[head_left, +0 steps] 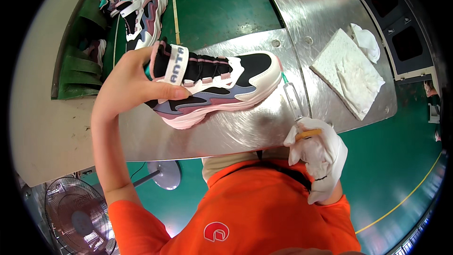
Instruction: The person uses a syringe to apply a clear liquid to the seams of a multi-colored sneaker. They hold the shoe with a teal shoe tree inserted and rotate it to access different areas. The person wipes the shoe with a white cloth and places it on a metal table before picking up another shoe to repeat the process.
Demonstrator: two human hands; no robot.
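Observation:
A chunky sneaker (222, 99) in white, black, mauve and grey-blue lies along the steel tabletop, its toe pointing right. My bare left hand (127, 82) is closed around the heel and ankle end, the thumb pressed on the side below the white strap. In my right hand (323, 153), covered by a white cloth glove, is a clear syringe (293, 99) with a green tip. That tip is at the toe edge of the sole; whether it touches is too fine to tell. A yellow-orange band shows across the gloved fingers.
Right of the sneaker, a white pad (335, 61) lies on the steel with crumpled white cloth (356, 82) on it. Beyond the table's far edge, more sneakers (146, 16) stand on a green conveyor belt (222, 4). A floor fan (82, 219) is at lower left.

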